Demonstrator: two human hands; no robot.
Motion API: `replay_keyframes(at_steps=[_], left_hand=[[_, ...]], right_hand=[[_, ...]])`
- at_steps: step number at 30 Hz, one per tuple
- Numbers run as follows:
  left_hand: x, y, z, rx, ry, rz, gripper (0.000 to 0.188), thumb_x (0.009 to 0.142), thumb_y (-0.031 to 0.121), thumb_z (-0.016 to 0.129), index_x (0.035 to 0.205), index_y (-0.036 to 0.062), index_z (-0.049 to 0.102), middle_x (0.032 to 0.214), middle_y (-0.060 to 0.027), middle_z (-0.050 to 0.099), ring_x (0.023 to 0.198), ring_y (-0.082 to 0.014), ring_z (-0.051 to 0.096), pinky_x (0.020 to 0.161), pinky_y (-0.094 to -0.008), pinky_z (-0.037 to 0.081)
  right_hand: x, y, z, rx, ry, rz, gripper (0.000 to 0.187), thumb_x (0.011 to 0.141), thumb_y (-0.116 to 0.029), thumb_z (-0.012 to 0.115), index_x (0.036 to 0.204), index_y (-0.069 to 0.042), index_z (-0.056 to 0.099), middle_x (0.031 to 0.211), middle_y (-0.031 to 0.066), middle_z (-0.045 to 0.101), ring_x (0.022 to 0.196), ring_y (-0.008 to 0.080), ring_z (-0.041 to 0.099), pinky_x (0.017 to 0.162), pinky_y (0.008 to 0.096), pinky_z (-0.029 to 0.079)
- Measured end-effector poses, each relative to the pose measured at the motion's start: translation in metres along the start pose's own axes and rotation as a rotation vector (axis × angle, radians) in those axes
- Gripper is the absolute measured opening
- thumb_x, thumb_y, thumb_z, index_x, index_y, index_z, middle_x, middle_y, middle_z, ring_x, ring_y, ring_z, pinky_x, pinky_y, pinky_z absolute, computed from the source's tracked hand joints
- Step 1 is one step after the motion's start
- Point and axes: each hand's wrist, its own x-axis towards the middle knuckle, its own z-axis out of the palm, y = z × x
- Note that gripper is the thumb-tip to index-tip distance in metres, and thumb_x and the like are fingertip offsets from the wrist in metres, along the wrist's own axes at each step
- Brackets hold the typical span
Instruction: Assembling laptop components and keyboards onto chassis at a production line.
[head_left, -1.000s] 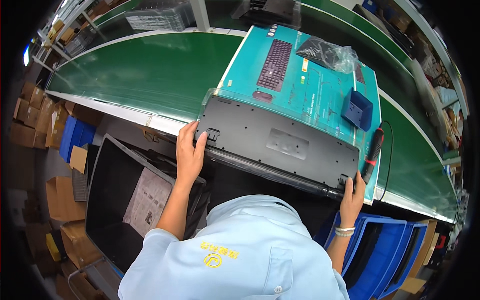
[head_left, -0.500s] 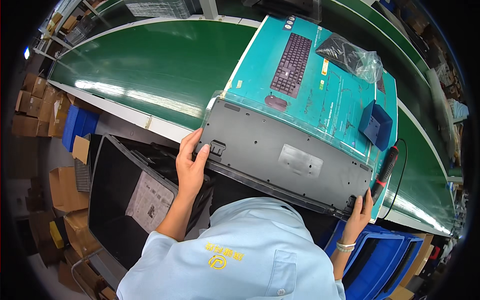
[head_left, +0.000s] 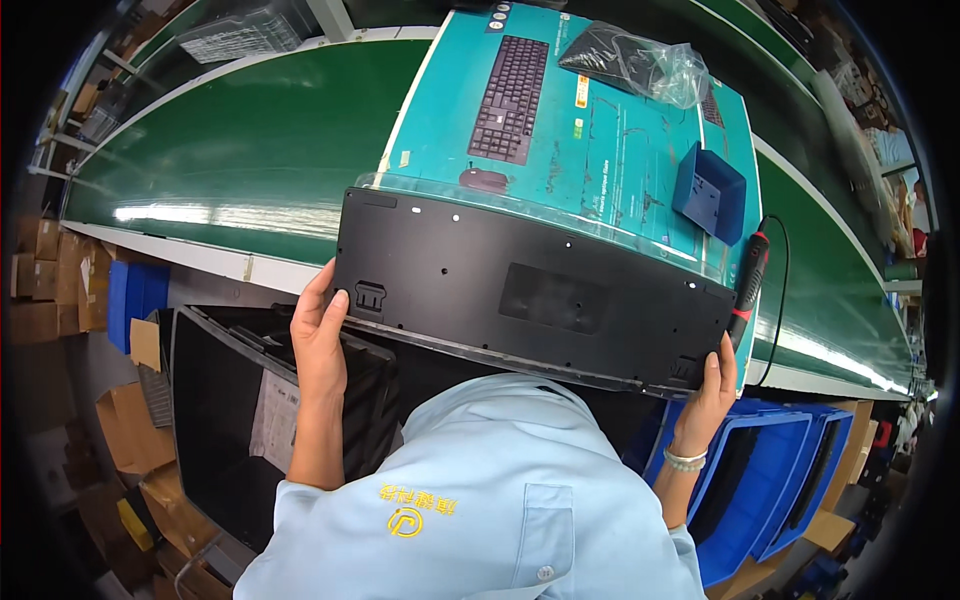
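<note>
Between my two hands a black keyboard [head_left: 480, 270] is held with its underside facing up. It shows small screw holes, folded feet and a smooth rectangular patch. My left hand [head_left: 322, 325] is closed on the left end, thumb on top beside a folded foot. My right hand [head_left: 712, 385] grips the right end near its near corner. Past the far edge lies a teal cardboard sheet [head_left: 630, 180] with a printed keyboard picture, and a clear plastic edge shows between them. A corded electric screwdriver [head_left: 750, 285] with red and black grip rests just beyond the keyboard's right end.
A dark blue tray [head_left: 712, 195] and a clear plastic bag with something black inside [head_left: 630, 62] lie on the cardboard. Behind is a green conveyor belt [head_left: 250, 140]. A black bin [head_left: 225, 400] stands at my left, blue crates [head_left: 750, 480] at my right.
The keyboard has shifted left relative to my view and tilted, its underside now looking darker with less glare. Both hands keep their hold. The whole scene has shifted left as well.
</note>
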Motion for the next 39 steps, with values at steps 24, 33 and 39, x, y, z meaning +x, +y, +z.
replay_keyframes(at_steps=[24,33,39], left_hand=[[-0.017,0.033,-0.003,0.098,-0.007,0.079,0.040,0.093,-0.001,0.048,0.133,-0.0048,0.046,0.129,-0.0177,0.055,0.114,-0.0187,0.055,0.100,-0.0256,0.039],[0.050,0.041,0.013,-0.443,-0.154,0.032,0.037,0.099,0.012,0.046,0.133,-0.0031,0.048,0.124,-0.0162,0.057,0.109,-0.0197,0.058,0.091,-0.0272,0.046],[0.042,0.033,0.068,-0.733,-0.423,-0.111,0.051,0.100,0.029,0.048,0.141,0.0021,0.033,0.128,-0.0206,0.052,0.112,-0.0264,0.058,0.092,-0.0352,0.049]], right_hand=[[-0.033,-0.012,-0.054,0.448,-0.381,0.040,0.050,0.089,-0.005,0.050,0.138,0.000,0.041,0.124,0.0146,0.059,0.110,0.0202,0.059,0.093,0.0271,0.044],[0.004,-0.036,-0.014,0.606,-0.332,0.206,0.040,0.095,-0.011,0.050,0.133,0.000,0.046,0.118,0.0108,0.063,0.095,0.0174,0.064,0.084,0.0274,0.049],[0.014,-0.066,0.053,0.839,-0.171,0.244,0.036,0.096,-0.013,0.052,0.130,-0.003,0.049,0.112,0.0071,0.066,0.085,0.0171,0.066,0.083,0.0296,0.051]])
